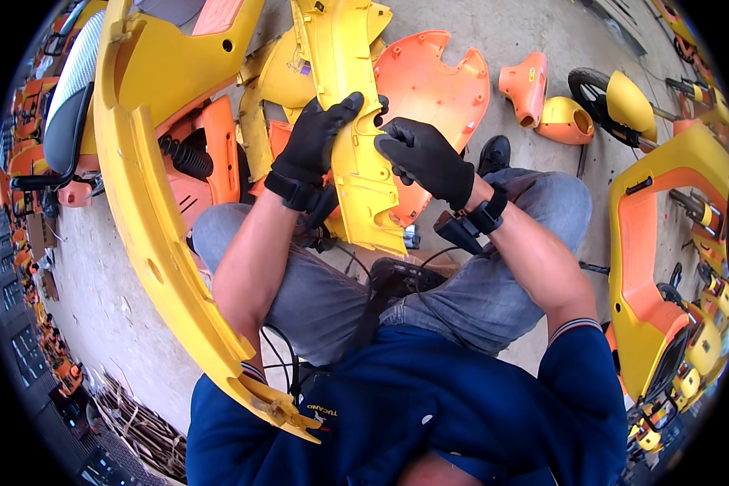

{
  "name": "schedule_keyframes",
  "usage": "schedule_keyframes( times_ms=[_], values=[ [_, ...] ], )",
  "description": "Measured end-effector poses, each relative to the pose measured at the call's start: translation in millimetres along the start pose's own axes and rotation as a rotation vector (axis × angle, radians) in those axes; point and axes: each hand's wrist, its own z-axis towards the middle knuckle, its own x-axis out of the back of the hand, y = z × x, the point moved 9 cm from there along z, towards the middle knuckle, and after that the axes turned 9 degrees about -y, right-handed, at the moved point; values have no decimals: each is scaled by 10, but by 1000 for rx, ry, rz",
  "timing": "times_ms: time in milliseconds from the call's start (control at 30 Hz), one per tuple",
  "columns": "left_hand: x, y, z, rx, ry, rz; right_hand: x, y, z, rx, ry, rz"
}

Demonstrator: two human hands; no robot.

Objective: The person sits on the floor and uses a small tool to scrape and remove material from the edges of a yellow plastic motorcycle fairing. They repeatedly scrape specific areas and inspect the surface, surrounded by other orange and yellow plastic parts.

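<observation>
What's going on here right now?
The gloved left hand grips a yellow panel. The gloved right hand is at the panel's right edge, fingers curled; whether it touches the panel is hard to tell. An orange shell lies just beyond, partly behind the panel, and a long yellow strip is off to the left.

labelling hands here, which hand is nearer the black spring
Left. The left hand gripping a yellow panel is right of the black spring; the right hand is farther right.

Long yellow panel (358, 158), notched along its edges, held lengthwise ahead, perhaps tilted.
</observation>
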Motion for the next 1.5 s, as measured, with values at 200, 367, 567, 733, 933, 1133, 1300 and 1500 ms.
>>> schedule_keyframes(
  times_ms=[200, 367, 567, 733, 933, 1133, 1300, 1500],
  values=[
    [74, 8, 28, -9, 13, 61, 13, -54, 34, 69, 96, -86],
    [34, -121, 101, 24, 9, 22, 51, -163, 32, 138, 251, -437],
    [-40, -134, 7, 68, 73, 48, 39, -135, 111, 107, 276, -501],
    [-74, -153, 95, 59, -43, 25, 41, -54, 111, 138, 291, -474],
    [18, -170, 131, 23, -27, 28, 72, -41, 147, 131, 244, -463],
    [13, -130, 114, 12, -21, 86, 92, -121, 132, 124, 200, -503],
    [-79, 62, 21, -89, -23, 370, 87, -179, 114, 226, 284, -567],
    [65, -100, 79, 15, 5, 62, 73, -136, 150, 284, 247, -529]
  ],
)
